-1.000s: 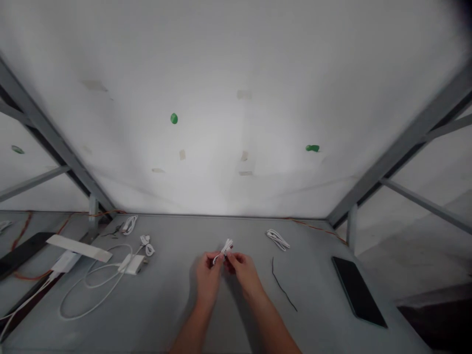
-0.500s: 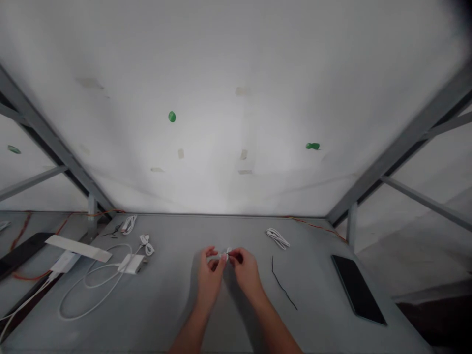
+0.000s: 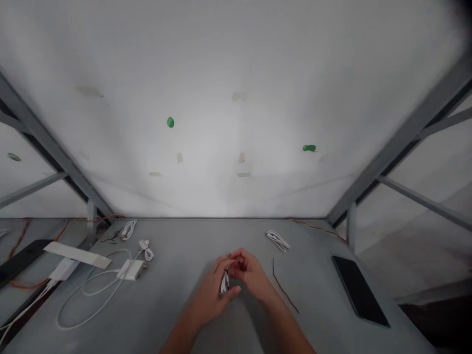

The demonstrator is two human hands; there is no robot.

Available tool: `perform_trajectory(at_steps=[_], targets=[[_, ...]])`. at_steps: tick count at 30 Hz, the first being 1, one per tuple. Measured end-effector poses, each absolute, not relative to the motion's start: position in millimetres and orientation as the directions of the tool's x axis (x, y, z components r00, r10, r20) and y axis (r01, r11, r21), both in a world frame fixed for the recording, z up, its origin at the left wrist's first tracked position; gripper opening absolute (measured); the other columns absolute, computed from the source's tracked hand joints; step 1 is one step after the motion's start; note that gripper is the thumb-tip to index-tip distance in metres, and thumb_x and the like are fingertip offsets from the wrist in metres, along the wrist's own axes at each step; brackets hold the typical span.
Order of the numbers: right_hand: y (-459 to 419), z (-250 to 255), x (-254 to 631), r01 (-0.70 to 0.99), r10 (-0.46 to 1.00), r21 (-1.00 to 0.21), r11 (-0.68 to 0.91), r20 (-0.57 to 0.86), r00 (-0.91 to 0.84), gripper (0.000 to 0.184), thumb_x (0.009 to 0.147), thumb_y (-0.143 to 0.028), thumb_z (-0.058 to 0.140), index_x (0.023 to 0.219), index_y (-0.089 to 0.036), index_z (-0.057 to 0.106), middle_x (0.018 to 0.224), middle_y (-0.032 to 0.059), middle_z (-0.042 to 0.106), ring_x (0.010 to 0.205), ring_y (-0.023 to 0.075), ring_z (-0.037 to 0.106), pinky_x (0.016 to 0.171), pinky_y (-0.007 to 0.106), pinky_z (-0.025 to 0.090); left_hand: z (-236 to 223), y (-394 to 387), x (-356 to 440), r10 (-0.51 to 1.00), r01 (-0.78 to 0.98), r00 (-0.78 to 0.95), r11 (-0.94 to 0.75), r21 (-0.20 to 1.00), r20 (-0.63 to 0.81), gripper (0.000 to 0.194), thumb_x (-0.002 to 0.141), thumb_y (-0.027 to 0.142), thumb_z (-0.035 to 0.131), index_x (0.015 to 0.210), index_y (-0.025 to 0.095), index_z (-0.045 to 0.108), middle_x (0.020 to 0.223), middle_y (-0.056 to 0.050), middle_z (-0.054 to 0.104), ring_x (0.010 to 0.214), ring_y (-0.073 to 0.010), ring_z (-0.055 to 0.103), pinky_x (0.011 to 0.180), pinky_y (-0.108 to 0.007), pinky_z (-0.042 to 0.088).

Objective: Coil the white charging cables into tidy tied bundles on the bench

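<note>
A small bundle of white cable [image 3: 224, 283] lies in my left hand [image 3: 214, 290], whose fingers curve over its far side while the thumb stretches out to the right. A thin dark strand, like a twist tie, shows along the bundle. My right hand [image 3: 249, 273] touches the left fingertips at the bundle's far end, its thumb and fingers pinched together. What sits between those right fingertips is hidden. To the right of my hands, a loose black twist tie [image 3: 283, 287] lies on the grey table [image 3: 313, 275].
A coiled white cable [image 3: 278, 240] lies behind the tie, and a dark phone [image 3: 359, 290] at right. On the left are a white charger [image 3: 132, 270] with its looping cable, a tied cable bundle [image 3: 146, 250], another coil [image 3: 129, 229] and a white strip [image 3: 76, 254]. A white wall [image 3: 210, 191] stands behind.
My left hand has turned over the cable bundle, fingers now on its far side and thumb pointing right. My right hand has moved slightly right and its fingers have curled closer to the left fingers.
</note>
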State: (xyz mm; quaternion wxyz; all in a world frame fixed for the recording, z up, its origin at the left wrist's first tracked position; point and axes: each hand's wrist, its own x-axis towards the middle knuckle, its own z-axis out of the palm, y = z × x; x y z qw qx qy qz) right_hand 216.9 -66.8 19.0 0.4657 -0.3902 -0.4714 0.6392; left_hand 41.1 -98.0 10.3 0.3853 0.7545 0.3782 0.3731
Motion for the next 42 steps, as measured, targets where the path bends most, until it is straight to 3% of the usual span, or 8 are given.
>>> perform_trajectory(at_steps=[5, 11, 16, 22, 30, 36, 39, 42], targets=[[-70.4, 14.1, 232.1, -0.21, 0.963, -0.968, -0.14, -0.084, -0.256, 0.032, 0.065, -0.029, 0.085, 0.089, -0.021, 0.066, 0.069, -0.0028, 0.066, 0.065, 0.0168, 0.06, 0.066, 0.028, 0.044, 20.7, -107.7, 44.7, 0.899, 0.255, 0.425, -0.228, 0.94, 0.102, 0.056, 0.093, 0.054, 0.071, 0.141, 0.028, 0.061, 0.14, -0.012, 0.067, 0.126, -0.0282, 0.064, 0.106, -0.039, 0.052], [-80.0, 9.8, 228.4, 0.129, 0.985, -0.986, 0.108, 0.088, -0.151, 0.021, 0.074, -0.014, 0.065, 0.093, -0.023, 0.069, 0.08, 0.0002, 0.069, 0.077, 0.0209, 0.062, 0.075, 0.032, 0.047, -6.5, -96.9, 55.0, 0.978, 0.05, 0.165, 0.122, 0.991, -0.129, 0.058, 0.089, 0.073, 0.06, 0.116, 0.022, 0.067, 0.071, -0.001, 0.069, 0.062, -0.0198, 0.066, 0.06, -0.03, 0.052], [-83.7, 4.4, 217.2, 0.198, 0.993, -0.973, 0.121, 0.118, -0.026, 0.038, 0.077, -0.018, 0.062, 0.114, -0.024, 0.067, 0.082, 0.0014, 0.07, 0.079, 0.0236, 0.067, 0.079, 0.035, 0.05, -16.2, -100.5, 61.7, 0.929, -0.173, 0.201, 0.347, 0.922, -0.312, 0.071, 0.081, 0.072, 0.07, 0.132, 0.023, 0.062, 0.076, -0.005, 0.077, 0.063, -0.0244, 0.073, 0.062, -0.036, 0.058], [-84.6, 1.3, 212.4, 0.178, 0.989, -0.977, 0.121, 0.133, 0.057, 0.032, 0.08, -0.028, 0.066, 0.111, -0.024, 0.063, 0.08, 0.0012, 0.069, 0.077, 0.0227, 0.066, 0.078, 0.034, 0.05, -10.7, -118.1, 60.5, 0.994, 0.105, 0.018, -0.108, 0.989, 0.107, 0.061, 0.101, 0.056, 0.055, 0.154, 0.026, 0.048, 0.121, -0.014, 0.079, 0.119, -0.0307, 0.074, 0.107, -0.051, 0.056], [-83.2, 14.5, 213.2, -0.218, 0.998, -0.976, 0.009, 0.023, -0.064, 0.038, 0.068, -0.031, 0.084, 0.099, -0.026, 0.061, 0.068, -0.0048, 0.061, 0.067, 0.02, 0.062, 0.07, 0.033, 0.051, -23.1, -110.9, 44.0, 0.798, 0.52, 0.454, -0.598, 0.609, 0.396, 0.079, 0.095, 0.043, 0.072, 0.165, 0.032, 0.036, 0.165, -0.012, 0.048, 0.154, -0.0335, 0.043, 0.127, -0.062, 0.033], [-90.1, 16.3, 222.5, -0.157, 0.992, -0.987, -0.026, -0.007, -0.125, 0.039, 0.068, -0.024, 0.076, 0.103, -0.027, 0.061, 0.069, -0.0042, 0.065, 0.07, 0.0227, 0.066, 0.072, 0.035, 0.052, -17.4, -104.8, 48.2, 0.961, 0.386, 0.225, -0.238, 0.891, 0.159, 0.031, 0.097, 0.045, 0.065, 0.121, 0.028, 0.076, 0.119, -0.01, 0.079, 0.109, -0.0284, 0.075, 0.098, -0.042, 0.06], [-98.0, 16.2, 225.5, 0.002, 0.99, -0.999, 0.042, 0.042, -0.136, 0.036, 0.073, -0.023, 0.07, 0.107, -0.026, 0.061, 0.072, -0.0032, 0.066, 0.074, 0.0218, 0.066, 0.077, 0.034, 0.051, -10.0, -101.3, 49.1, 0.994, 0.157, 0.044, 0.092, 0.983, -0.1, 0.044, 0.083, 0.062, 0.076, 0.098, 0.02, 0.076, 0.085, -0.008, 0.079, 0.072, -0.0249, 0.075, 0.065, -0.034, 0.06], [-107.6, 14.6, 226.1, 0.138, 0.977, -0.982, 0.126, 0.098, -0.19, 0.033, 0.08, -0.025, 0.065, 0.113, -0.025, 0.062, 0.079, 0.0002, 0.071, 0.076, 0.0215, 0.066, 0.077, 0.033, 0.051, -10.5, -93.4, 46.3, 0.958, -0.132, -0.15, 0.227, 0.965, -0.246, 0.054, 0.074, 0.066, 0.08, 0.097, 0.017, 0.073, 0.089, -0.011, 0.08, 0.076, -0.0253, 0.076, 0.061, -0.032, 0.059]])
